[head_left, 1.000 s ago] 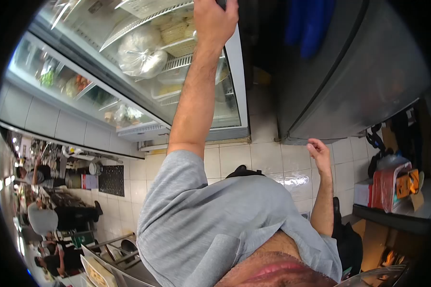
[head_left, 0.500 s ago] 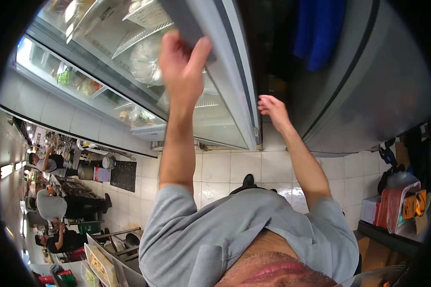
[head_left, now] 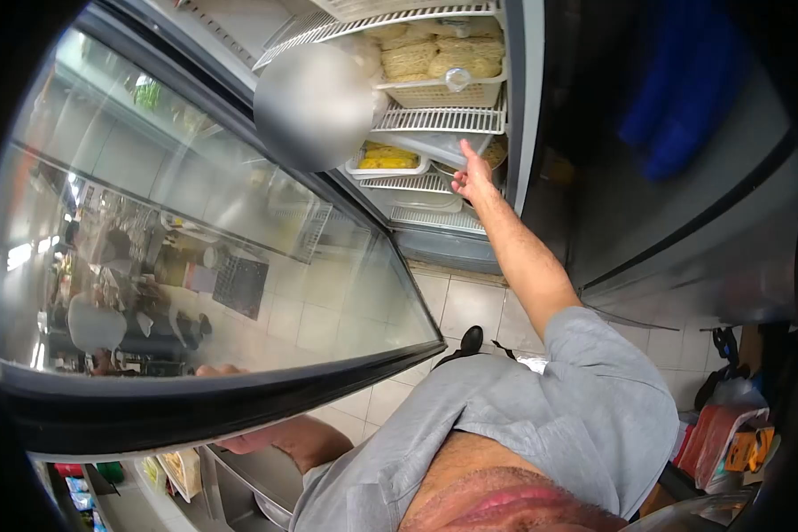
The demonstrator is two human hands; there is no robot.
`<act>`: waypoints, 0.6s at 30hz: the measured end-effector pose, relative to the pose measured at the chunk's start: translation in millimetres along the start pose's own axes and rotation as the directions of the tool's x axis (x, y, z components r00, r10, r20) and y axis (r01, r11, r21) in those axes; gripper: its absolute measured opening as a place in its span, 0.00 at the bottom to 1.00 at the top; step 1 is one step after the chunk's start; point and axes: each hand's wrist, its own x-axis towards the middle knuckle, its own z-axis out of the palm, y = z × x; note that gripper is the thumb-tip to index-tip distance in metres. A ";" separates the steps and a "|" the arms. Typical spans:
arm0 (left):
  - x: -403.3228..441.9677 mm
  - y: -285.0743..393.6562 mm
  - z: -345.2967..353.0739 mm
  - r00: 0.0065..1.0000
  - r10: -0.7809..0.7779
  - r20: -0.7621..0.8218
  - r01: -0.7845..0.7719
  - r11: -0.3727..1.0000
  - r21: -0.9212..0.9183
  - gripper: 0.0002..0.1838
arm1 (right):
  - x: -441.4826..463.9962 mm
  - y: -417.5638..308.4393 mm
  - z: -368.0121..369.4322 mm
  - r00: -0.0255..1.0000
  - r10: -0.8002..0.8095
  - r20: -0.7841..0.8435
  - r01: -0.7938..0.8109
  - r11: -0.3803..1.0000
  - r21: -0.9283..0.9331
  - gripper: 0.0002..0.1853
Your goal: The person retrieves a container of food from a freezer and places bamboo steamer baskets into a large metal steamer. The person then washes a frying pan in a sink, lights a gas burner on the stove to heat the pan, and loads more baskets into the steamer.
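The glass fridge door [head_left: 222, 293] stands swung open across the left. My left hand [head_left: 248, 439] is at its outer edge, with fingertips showing on the glass side and the rest on the outer side, so it grips the door. My right hand [head_left: 474, 180] reaches into the fridge, its fingers apart and the index finger stretched toward a translucent lid [head_left: 434, 146]; whether it touches is unclear. Beside it sits a white tray of yellow food [head_left: 388, 158]. Above, a white basket [head_left: 443, 93] holds bagged pale noodle-like bundles [head_left: 439, 58].
A round grey blur [head_left: 315, 106] hides part of the shelves. White wire shelves [head_left: 439, 120] cross the fridge. To the right stands a dark grey cabinet [head_left: 700, 230] with blue cloth [head_left: 683, 97] near it. Boxes [head_left: 727, 443] are stacked at lower right. Tiled floor [head_left: 470, 306] lies below.
The fridge door has swung wide open to the left, with my left hand moving down and left on it. My right hand has moved up and into the fridge.
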 end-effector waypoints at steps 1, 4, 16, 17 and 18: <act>6.5 8.4 -9.9 0.994 -0.089 0.068 0.089 0.996 -0.002 0.19 | 2.1 -0.4 3.1 1.000 0.002 0.007 -0.002 1.000 -0.011 0.33; 26.2 22.4 -31.6 0.969 -0.129 0.212 0.136 0.991 -0.016 0.16 | 8.6 -1.4 7.1 0.999 -0.026 0.021 0.024 0.997 0.078 0.25; 40.6 29.4 -52.3 0.994 -0.091 0.056 0.106 0.917 -0.386 0.08 | -21.8 41.6 -38.9 0.890 -0.345 0.296 0.255 0.918 0.304 0.20; 41.0 29.1 -57.4 0.991 -0.087 0.099 0.112 0.953 -0.283 0.08 | -29.9 41.7 -41.8 0.883 -0.339 0.323 0.245 0.922 0.299 0.22; 40.2 28.4 -60.4 0.986 -0.086 0.141 0.111 0.978 -0.176 0.07 | -37.6 44.0 -43.5 0.896 -0.324 0.304 0.232 0.924 0.302 0.24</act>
